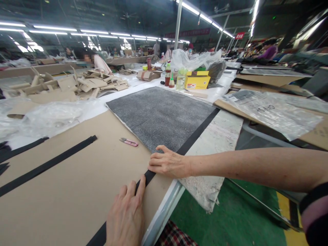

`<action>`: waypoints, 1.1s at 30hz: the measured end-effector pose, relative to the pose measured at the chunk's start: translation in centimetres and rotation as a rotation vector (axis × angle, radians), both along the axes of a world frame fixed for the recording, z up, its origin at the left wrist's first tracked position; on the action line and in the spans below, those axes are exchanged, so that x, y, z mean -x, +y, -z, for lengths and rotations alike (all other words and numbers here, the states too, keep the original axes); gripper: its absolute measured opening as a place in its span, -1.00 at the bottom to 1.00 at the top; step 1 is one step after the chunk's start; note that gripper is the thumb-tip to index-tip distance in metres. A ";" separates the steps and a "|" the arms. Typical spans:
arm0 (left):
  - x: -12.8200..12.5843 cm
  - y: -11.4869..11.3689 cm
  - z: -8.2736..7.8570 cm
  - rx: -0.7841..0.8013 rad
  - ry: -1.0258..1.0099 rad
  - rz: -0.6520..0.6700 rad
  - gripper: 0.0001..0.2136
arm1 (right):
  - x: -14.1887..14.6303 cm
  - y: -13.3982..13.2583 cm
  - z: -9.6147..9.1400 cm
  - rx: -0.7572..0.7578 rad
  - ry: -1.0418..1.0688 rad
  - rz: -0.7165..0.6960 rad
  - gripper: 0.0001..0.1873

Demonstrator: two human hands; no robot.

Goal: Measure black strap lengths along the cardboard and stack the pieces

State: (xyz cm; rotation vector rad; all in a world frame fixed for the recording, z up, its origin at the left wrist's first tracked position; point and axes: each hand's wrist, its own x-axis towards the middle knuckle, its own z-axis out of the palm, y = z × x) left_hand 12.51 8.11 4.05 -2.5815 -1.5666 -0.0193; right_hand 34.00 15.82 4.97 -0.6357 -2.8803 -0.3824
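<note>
A grey carpet square (161,116) lies on the brown cardboard-covered table (77,184). A long black strip (197,131) runs along the carpet's right edge and on toward me. My right hand (167,163) lies flat on the carpet's near corner, fingers pressing the strip there. My left hand (126,215) rests flat nearer to me, fingers stretched out beside and on the same strip. Small pink snips (128,142) lie on the cardboard just left of the carpet corner.
Two more black strips (48,164) lie across the left of the table. Clear plastic sheets (48,116) and cardboard scraps (89,83) sit behind. Bottles (167,75) and a yellow box (197,81) stand beyond the carpet. The table edge (164,212) drops to a green floor. Other people work in the background.
</note>
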 end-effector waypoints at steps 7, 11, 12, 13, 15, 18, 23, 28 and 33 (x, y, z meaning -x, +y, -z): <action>-0.2 -0.5 0.8 -0.125 0.042 -0.015 -0.42 | -0.1 -0.5 -0.2 0.037 0.062 0.167 -0.81; -0.5 -0.7 0.9 -0.160 0.049 -0.010 -0.44 | 1.0 -1.8 -1.7 0.181 0.149 0.255 -0.66; -0.4 -0.8 1.0 -0.164 0.054 -0.019 -0.45 | 1.4 -2.2 -1.9 0.218 0.143 0.235 -0.58; -0.3 -1.0 1.1 -0.167 0.060 -0.031 -0.46 | 1.7 -2.6 -1.8 0.248 0.125 0.204 -0.52; 0.2 -1.3 1.5 -0.169 0.067 -0.038 -0.51 | 2.1 -3.2 -1.4 0.267 0.073 0.147 -0.52; 1.3 -1.8 2.6 -0.169 0.066 0.023 -0.56 | 2.2 -3.5 -0.8 0.179 0.021 0.194 -0.75; 1.9 -2.5 4.1 -0.198 0.027 0.032 -0.51 | 3.3 -3.7 -1.4 0.088 0.049 0.230 -0.75; 2.0 -3.8 3.6 -0.134 -0.186 -0.090 -0.49 | 5.6 -5.1 -0.3 0.225 0.083 0.148 -0.65; 5.1 -5.4 3.3 -0.144 -0.229 -0.165 -0.47 | 5.7 -5.1 2.7 0.064 0.199 0.141 -0.49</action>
